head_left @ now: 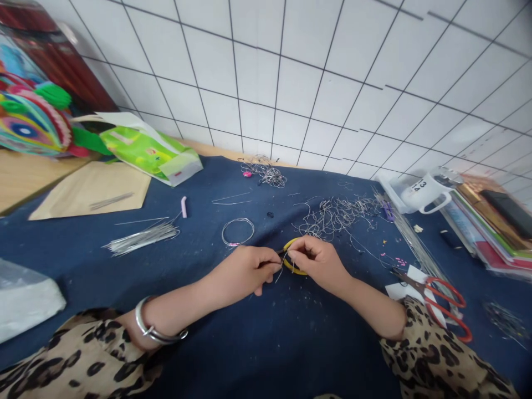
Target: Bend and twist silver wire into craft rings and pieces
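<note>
In the head view, my left hand (251, 269) and my right hand (322, 263) are close together over the dark blue cloth (266, 343). Both have their fingertips pinched on a thin silver wire (279, 274), whose short ends stick out below the fingers. Partly hidden behind my right hand lies a tool with yellow handles (287, 244); its kind cannot be made out. Just beyond my left hand rests a wire ring (223, 231) with a small pink part at its near side. A silver bangle (143, 321) circles my left wrist.
Tangled wire (332, 218) lies beyond my right hand, with another tangle (270, 176) near the wall. Red-handled scissors (430, 296) sit by my right forearm. At left are a wire bundle (143, 237) and a green packet (153, 155); a white mug (419, 194) stands at right.
</note>
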Tool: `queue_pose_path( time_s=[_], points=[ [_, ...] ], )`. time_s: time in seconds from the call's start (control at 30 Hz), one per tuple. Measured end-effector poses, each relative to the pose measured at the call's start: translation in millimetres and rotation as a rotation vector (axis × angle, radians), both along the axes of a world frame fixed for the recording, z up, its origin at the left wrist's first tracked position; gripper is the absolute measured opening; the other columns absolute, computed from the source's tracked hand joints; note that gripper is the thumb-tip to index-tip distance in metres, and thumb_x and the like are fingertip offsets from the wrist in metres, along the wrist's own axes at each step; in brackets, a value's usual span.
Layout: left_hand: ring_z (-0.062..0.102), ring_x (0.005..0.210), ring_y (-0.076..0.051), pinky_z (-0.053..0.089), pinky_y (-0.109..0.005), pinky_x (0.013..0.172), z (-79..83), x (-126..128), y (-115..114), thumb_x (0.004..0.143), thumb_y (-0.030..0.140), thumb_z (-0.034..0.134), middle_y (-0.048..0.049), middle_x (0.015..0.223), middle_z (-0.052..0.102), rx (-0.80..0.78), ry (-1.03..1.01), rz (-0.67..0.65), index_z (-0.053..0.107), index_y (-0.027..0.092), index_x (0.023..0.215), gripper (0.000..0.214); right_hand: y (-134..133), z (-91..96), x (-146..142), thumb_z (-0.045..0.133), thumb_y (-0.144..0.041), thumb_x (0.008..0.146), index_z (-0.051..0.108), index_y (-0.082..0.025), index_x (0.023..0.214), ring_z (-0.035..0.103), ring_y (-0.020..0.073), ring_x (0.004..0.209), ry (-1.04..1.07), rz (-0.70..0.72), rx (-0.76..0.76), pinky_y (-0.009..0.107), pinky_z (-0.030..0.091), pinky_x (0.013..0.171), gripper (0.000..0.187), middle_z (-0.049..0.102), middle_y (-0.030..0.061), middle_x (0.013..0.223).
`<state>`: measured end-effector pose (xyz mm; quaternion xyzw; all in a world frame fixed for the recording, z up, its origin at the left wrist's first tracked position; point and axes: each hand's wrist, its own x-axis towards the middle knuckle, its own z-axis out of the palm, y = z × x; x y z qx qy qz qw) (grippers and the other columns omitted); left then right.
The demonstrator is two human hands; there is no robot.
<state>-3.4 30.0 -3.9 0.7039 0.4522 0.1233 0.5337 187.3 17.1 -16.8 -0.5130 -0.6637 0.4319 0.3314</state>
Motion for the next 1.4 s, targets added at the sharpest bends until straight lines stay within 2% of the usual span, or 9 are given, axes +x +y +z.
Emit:
queue_pose_path(
  time_s=[0.2, 0.37, 0.57, 0.67, 0.8, 0.93, 1.07, 1.2, 1.4],
  points=[
    [0.058, 0.047, -0.009, 0.044, -0.021, 0.052, -3.7, 0.8, -0.6, 0.082, 0.03, 0.041, 0.0038, 0.068, 0.06, 0.042, 0.033, -0.057, 0.06, 0.019, 0.077, 0.023, -0.3, 0.5, 0.5, 0.052, -0.023, 0.081, 0.059, -0.018, 0.079, 0.049, 0.0075, 0.058, -0.06, 0.012, 0.06, 0.019, 0.04, 0.055, 0.009, 0.058, -0.0016, 0.07],
    [0.057, 0.047, -0.008, 0.044, -0.02, 0.052, -2.2, 1.4, 0.6, 0.081, 0.03, 0.042, 0.0039, 0.068, 0.06, 0.04, 0.021, -0.046, 0.059, 0.019, 0.074, 0.021, 0.3, 0.3, 0.5, 0.052, -0.022, 0.081, 0.061, -0.019, 0.081, 0.051, 0.0078, 0.062, -0.105, 0.017, 0.093, 0.019, 0.041, 0.059, 0.009, 0.06, -0.0017, 0.072],
    [0.059, 0.051, -0.011, 0.043, -0.02, 0.046, -2.0, 1.8, 1.5, 0.081, 0.036, 0.044, 0.0011, 0.059, 0.061, -0.101, -0.056, 0.036, 0.06, 0.017, 0.076, 0.025, -0.9, -2.1, 0.6, 0.052, -0.023, 0.081, 0.06, -0.019, 0.083, 0.053, 0.0078, 0.062, -0.066, 0.022, 0.09, 0.019, 0.043, 0.059, 0.009, 0.06, -0.0013, 0.073],
    [0.061, 0.054, -0.012, 0.044, -0.02, 0.045, -3.0, 1.4, 1.8, 0.08, 0.036, 0.045, -0.0015, 0.069, 0.065, -0.145, -0.089, 0.049, 0.062, 0.017, 0.082, 0.026, -2.0, -3.1, -0.3, 0.052, -0.021, 0.08, 0.059, -0.018, 0.082, 0.054, 0.0077, 0.061, -0.084, 0.038, 0.111, 0.019, 0.043, 0.059, 0.008, 0.061, -0.0003, 0.076],
    [0.062, 0.055, -0.012, 0.044, -0.02, 0.046, -1.3, 1.2, 1.4, 0.079, 0.034, 0.045, -0.0021, 0.078, 0.066, -0.155, -0.097, 0.049, 0.062, 0.017, 0.085, 0.024, -2.1, -3.5, -1.6, 0.053, -0.019, 0.079, 0.062, -0.019, 0.081, 0.052, 0.0076, 0.058, -0.162, 0.048, 0.217, 0.02, 0.042, 0.058, 0.009, 0.062, -0.0009, 0.073],
    [0.062, 0.055, -0.012, 0.044, -0.02, 0.046, 0.5, 0.9, 0.9, 0.079, 0.031, 0.044, -0.0014, 0.075, 0.065, -0.14, -0.079, 0.03, 0.061, 0.017, 0.081, 0.023, -1.7, -3.6, -2.2, 0.053, -0.019, 0.079, 0.063, -0.02, 0.083, 0.053, 0.0092, 0.062, -0.196, 0.054, 0.283, 0.022, 0.043, 0.061, 0.011, 0.063, -0.0004, 0.074],
    [0.059, 0.05, -0.01, 0.044, -0.02, 0.048, 0.1, 0.9, -0.2, 0.079, 0.029, 0.044, 0.0015, 0.07, 0.061, -0.055, -0.067, 0.003, 0.062, 0.018, 0.08, 0.021, -1.5, -4.0, -2.1, 0.052, -0.021, 0.08, 0.063, -0.02, 0.084, 0.054, 0.0099, 0.063, -0.184, 0.043, 0.251, 0.023, 0.044, 0.062, 0.012, 0.064, 0.0011, 0.081],
    [0.053, 0.045, -0.006, 0.043, -0.021, 0.049, 3.7, 1.6, -2.2, 0.08, 0.031, 0.046, 0.0007, 0.082, 0.061, 0.053, -0.078, 0.059, 0.063, 0.019, 0.086, 0.022, -1.0, -4.4, -1.5, 0.052, -0.019, 0.079, 0.063, -0.02, 0.084, 0.057, 0.0117, 0.071, -0.161, 0.028, 0.253, 0.024, 0.045, 0.068, 0.011, 0.064, 0.002, 0.084],
    [0.05, 0.046, -0.009, 0.035, -0.019, 0.047, 8.7, 3.7, -5.2, 0.082, 0.037, 0.047, 0.0051, 0.049, 0.05, -0.06, -0.134, 0.076, 0.061, 0.017, 0.083, 0.025, -5.3, -1.4, -3.5, 0.052, -0.017, 0.078, 0.062, -0.02, 0.083, 0.057, 0.0115, 0.072, -0.148, 0.015, 0.299, 0.024, 0.045, 0.069, 0.011, 0.064, 0.0011, 0.081]
  ],
)
